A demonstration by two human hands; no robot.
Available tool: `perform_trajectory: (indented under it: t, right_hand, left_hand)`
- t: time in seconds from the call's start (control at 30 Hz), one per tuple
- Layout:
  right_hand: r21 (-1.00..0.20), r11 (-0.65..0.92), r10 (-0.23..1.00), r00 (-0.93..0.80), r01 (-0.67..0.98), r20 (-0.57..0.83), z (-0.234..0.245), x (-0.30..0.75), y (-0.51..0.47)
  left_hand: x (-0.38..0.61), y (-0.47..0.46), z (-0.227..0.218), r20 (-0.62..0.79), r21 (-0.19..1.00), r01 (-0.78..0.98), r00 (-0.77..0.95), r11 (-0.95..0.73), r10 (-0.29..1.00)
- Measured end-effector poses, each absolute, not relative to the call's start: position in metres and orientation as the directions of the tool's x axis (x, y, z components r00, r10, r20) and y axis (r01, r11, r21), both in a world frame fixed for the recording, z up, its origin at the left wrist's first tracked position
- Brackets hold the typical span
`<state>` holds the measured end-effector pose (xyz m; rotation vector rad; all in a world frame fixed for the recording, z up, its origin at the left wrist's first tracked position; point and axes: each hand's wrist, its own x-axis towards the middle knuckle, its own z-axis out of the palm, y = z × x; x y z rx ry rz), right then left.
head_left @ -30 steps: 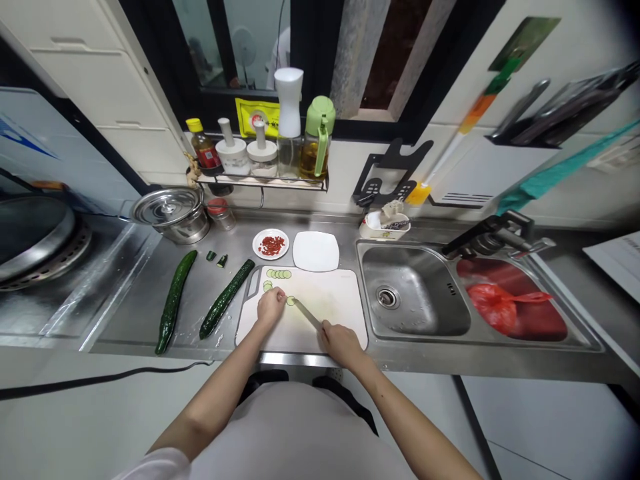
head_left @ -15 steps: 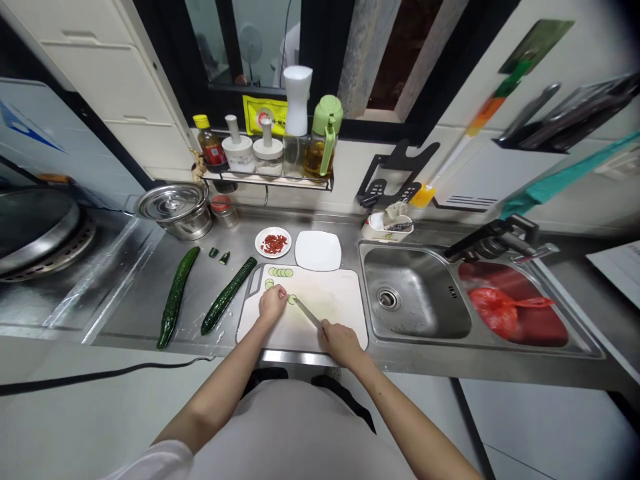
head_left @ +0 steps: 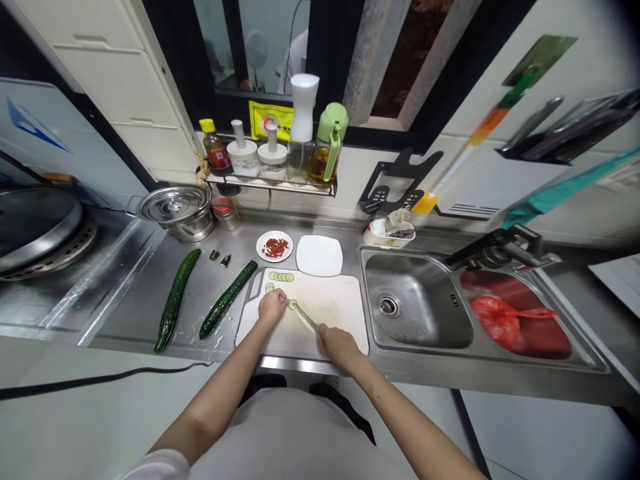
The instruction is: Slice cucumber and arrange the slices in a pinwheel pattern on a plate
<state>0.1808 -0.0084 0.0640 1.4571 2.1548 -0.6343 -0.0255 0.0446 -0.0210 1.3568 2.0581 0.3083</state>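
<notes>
On a white cutting board my left hand is curled over a short cucumber piece, pinning it down. My right hand grips the handle of a knife whose blade points up-left and meets the cucumber piece's cut end. Several thin cucumber slices lie in a row at the board's far edge, with another slice just below them.
Two whole cucumbers and cut ends lie left of the board. Behind stand a chilli dish, white square plate, lidded pot, and condiment shelf. A sink and red bag are right.
Both hands stay at the same spot on the board, knife still against the cucumber piece. The camera has shifted slightly, moving the scene a little down and right.
</notes>
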Motion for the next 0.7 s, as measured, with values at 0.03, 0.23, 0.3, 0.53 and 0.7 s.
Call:
perform_trajectory:
  t: [0.03, 0.23, 0.3, 0.53, 0.7]
  right_hand:
    - [-0.117, 0.333, 0.726, -0.334, 0.936, -0.601, 0.0624, 0.1803, -0.0078]
    - [-0.112, 0.336, 0.732, -0.334, 0.935, -0.594, 0.0574, 0.1779, -0.0057]
    - [-0.112, 0.342, 0.729, -0.339, 0.933, -0.594, 0.0591, 0.1778, -0.0049]
    - [-0.105, 0.344, 0.741, -0.338, 0.933, -0.58, 0.06, 0.1775, -0.0044]
    - [-0.114, 0.344, 0.753, -0.346, 0.932, -0.56, 0.055, 0.1789, -0.0048]
  left_hand:
    - [-0.0256, 0.0451, -0.0203, -0.393, 0.514, 0.734, -0.259, 0.444, 0.882]
    - [-0.0261, 0.0462, -0.0157, -0.421, 0.501, 0.729, -0.265, 0.466, 0.867]
    - [-0.0264, 0.0464, -0.0149, -0.427, 0.506, 0.724, -0.263, 0.47, 0.865]
    - [-0.0262, 0.0476, -0.014, -0.419, 0.509, 0.725, -0.264, 0.465, 0.869]
    - [-0.0258, 0.048, -0.0154, -0.415, 0.509, 0.722, -0.272, 0.469, 0.868]
